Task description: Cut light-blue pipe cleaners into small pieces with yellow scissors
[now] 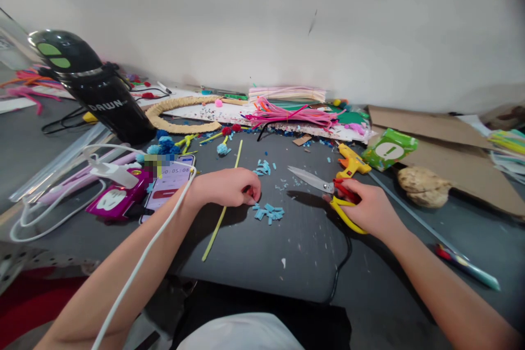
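Note:
In my right hand (pixel 365 202) is a pair of scissors (pixel 312 180) with red and yellow handles, the blades pointing left above the grey table. My left hand (pixel 235 187) is curled with the fingertips together, low over the table. Whatever it may pinch is too hidden to make out. Just beside its fingers lie two small piles of light blue cut strips, a nearer pile (pixel 268 212) and a farther pile (pixel 262 167). A yellow-green pipe cleaner (pixel 214 236) runs beneath my left hand and wrist.
At left stand a black bottle (pixel 110 101), a magenta power adapter (pixel 118 197) and a phone (pixel 168 183); a white cable crosses my left forearm. At right are a yellow glue gun (pixel 350 161), a green packet (pixel 391 149) and cardboard (pixel 471 175). Pink pipe cleaners (pixel 293 115) lie behind.

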Motion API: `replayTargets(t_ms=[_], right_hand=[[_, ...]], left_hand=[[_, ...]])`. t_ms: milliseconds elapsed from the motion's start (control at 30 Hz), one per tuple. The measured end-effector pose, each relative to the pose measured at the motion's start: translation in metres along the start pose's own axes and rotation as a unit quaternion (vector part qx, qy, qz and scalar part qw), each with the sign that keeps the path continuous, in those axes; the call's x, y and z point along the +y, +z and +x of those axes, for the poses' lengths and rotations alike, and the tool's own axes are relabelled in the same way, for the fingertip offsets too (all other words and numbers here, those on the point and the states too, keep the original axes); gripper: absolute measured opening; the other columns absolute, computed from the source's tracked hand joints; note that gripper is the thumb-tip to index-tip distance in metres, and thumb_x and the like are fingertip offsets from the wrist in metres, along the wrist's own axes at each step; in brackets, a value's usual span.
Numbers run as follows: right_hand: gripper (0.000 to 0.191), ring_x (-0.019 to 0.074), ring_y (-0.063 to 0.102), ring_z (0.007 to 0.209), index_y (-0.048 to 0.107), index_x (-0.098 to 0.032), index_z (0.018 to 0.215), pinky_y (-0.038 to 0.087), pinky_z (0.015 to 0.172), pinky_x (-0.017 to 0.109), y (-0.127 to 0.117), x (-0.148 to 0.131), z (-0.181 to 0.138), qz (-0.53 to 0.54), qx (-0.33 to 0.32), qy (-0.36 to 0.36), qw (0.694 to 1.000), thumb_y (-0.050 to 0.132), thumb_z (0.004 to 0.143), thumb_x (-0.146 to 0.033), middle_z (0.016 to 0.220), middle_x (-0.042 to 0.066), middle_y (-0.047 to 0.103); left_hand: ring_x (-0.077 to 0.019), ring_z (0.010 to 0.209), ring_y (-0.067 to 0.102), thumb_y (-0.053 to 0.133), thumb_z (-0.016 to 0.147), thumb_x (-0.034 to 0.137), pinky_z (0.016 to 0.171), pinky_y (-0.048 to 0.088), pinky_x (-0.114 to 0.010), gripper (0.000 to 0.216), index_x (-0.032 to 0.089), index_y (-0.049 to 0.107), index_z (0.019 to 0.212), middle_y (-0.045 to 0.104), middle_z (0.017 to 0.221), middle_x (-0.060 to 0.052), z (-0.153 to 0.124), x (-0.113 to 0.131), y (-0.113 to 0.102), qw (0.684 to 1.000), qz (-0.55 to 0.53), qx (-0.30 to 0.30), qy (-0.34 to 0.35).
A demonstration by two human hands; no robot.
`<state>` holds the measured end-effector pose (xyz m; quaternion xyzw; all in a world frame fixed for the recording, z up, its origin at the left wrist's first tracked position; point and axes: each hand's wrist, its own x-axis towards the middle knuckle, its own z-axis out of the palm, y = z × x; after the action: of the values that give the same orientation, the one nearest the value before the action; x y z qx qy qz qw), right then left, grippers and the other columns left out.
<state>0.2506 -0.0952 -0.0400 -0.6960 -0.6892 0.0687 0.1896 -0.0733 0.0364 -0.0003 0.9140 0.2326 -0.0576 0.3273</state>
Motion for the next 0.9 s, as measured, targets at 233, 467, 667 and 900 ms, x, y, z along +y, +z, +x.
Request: replayTargets(t_ms=[233,467,667,900], right_hand=[[0.027,0.0143,0.049,0.059,0.056,-0.023,0.076,0.036,0.057,0.025,0.0,0.001,0.0,0.006,0.003,0.005,1.0,0.065,0.075,-0.048,0.065,-0.002,0.059],[0.023,0.0123,0.044,0.056,0.055,-0.023,0.075,0.035,0.055,0.024,0.0,-0.004,-0.002,0.009,0.018,-0.007,1.0,0.068,0.072,-0.041,0.061,-0.004,0.054],[0.022,0.0138,0.047,0.058,0.057,-0.022,0.077,0.035,0.055,0.025,0.0,-0.008,-0.002,-0.006,0.021,-0.026,0.999,0.067,0.072,-0.041,0.065,-0.002,0.058],[0.016,0.0136,0.047,0.059,0.056,-0.023,0.076,0.035,0.056,0.025,0.002,-0.003,-0.001,-0.002,0.011,-0.022,1.0,0.066,0.07,-0.033,0.065,-0.003,0.057]], left_hand=[[-0.0128,0.073,0.053,0.047,0.086,0.012,0.066,0.041,-0.023,0.011,0.017,0.057,0.085,0.061,0.083,-0.002,0.002,0.013,-0.004,0.984,-0.035,0.171,0.023],[-0.0131,0.077,0.063,0.056,0.089,0.025,0.071,0.049,-0.024,0.015,0.017,0.063,0.099,0.069,0.088,-0.003,0.011,0.016,0.008,0.945,-0.153,0.287,0.023],[-0.0166,0.083,0.068,0.062,0.086,0.027,0.076,0.053,-0.026,0.019,0.016,0.072,0.098,0.073,0.093,-0.006,0.016,0.014,0.012,0.938,-0.171,0.302,0.022],[-0.0122,0.066,0.063,0.054,0.092,0.039,0.064,0.048,-0.022,0.028,0.016,0.067,0.084,0.069,0.075,-0.002,0.016,0.017,0.01,0.947,-0.155,0.282,0.007]])
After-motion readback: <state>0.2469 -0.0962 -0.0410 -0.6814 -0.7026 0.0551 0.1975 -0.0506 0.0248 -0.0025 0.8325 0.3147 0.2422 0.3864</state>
